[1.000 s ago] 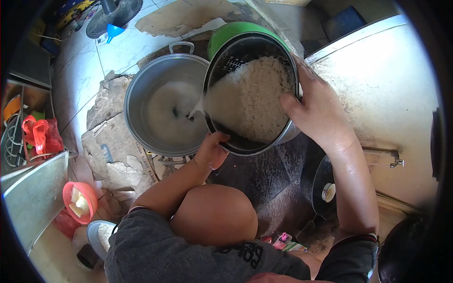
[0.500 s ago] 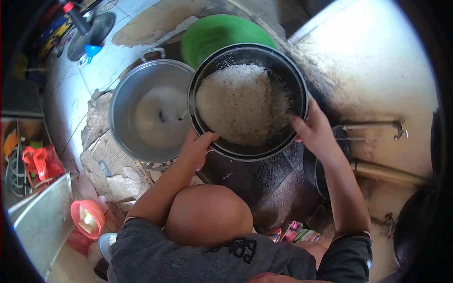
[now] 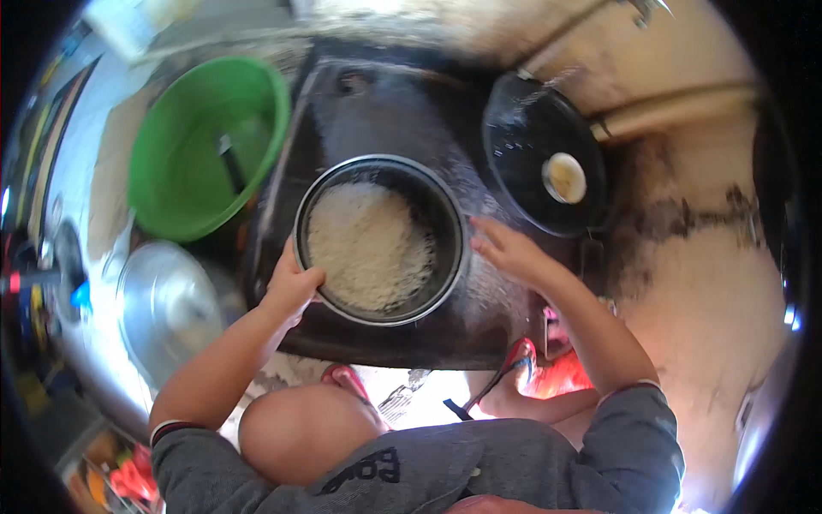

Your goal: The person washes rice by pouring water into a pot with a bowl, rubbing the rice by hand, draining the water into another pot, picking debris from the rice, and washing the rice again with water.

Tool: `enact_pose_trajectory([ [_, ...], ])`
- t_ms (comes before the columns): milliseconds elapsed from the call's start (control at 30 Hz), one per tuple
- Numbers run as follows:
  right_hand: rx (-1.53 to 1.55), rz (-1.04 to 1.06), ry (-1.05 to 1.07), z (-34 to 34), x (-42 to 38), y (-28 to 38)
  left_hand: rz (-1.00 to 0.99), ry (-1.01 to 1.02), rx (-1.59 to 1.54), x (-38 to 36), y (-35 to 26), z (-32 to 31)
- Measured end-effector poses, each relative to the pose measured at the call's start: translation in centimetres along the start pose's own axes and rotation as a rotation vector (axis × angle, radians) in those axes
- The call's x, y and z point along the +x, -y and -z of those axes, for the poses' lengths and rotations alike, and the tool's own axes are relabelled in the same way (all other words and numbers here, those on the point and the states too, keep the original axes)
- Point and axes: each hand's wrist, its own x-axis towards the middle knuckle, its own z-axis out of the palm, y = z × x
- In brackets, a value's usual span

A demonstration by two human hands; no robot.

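A dark round cooking pot (image 3: 443, 227) with wet rice (image 3: 364, 244) inside is over the black wet floor slab (image 3: 394, 94) in front of me. My left hand (image 3: 293, 287) grips its left rim, thumb over the edge and fingers underneath. Beside the right rim is my right hand (image 3: 518, 255), its fingers stretched out and apart from the pot. The rice is heaped toward the left of the pot, showing dark wall on the right.
Water runs from a pipe (image 3: 556, 47) into a black basin (image 3: 522, 137) holding a small white bowl (image 3: 565, 177). A green basin (image 3: 205, 94) with a dark-handled object stands at the left. Below it is a silver pot (image 3: 163, 300), blurred. My sandalled feet are at the slab's near edge.
My view has turned right. The rice pot has moved away from beside the silver pot to over the black slab. My right hand has come off its rim; the left still holds it.
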Motion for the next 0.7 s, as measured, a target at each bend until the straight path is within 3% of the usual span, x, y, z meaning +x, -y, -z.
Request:
enact_pose_trajectory([
  [133,0.035,-0.559,-0.423,5.3,-1.2,-8.8,0.148,0.13,0.169,4.8,1.8,-3.1],
  [200,0.14,-0.673,-0.588,6.5,-1.7,-18.0,0.184,0.164,0.227,6.2,2.2,-5.1],
  [267,0.396,-0.87,-0.836,7.5,-1.8,-19.4,0.187,0.199,0.232,7.5,3.3,-6.8],
  [400,0.848,-1.16,-0.746,6.4,-0.2,-24.4,0.204,0.218,0.163,10.4,6.0,-8.4],
  [533,1.095,-1.008,-0.67,4.0,2.0,-25.8,0.163,0.284,0.218,12.6,5.9,-9.0],
  [600,1.202,-0.815,-0.659,3.7,3.5,-27.0,0.147,0.307,0.294,13.7,5.6,-9.2],
  [633,0.931,-0.95,-0.819,4.3,4.1,-25.9,0.122,0.315,0.296,14.2,5.7,-9.3],
  [667,0.935,-0.956,-0.811,4.5,3.9,-25.5,0.094,0.325,0.297,14.7,5.8,-9.4],
  [700,0.24,-0.861,-0.907,4.6,3.7,-25.1,0.109,0.359,0.294,15.0,5.6,-9.3],
])
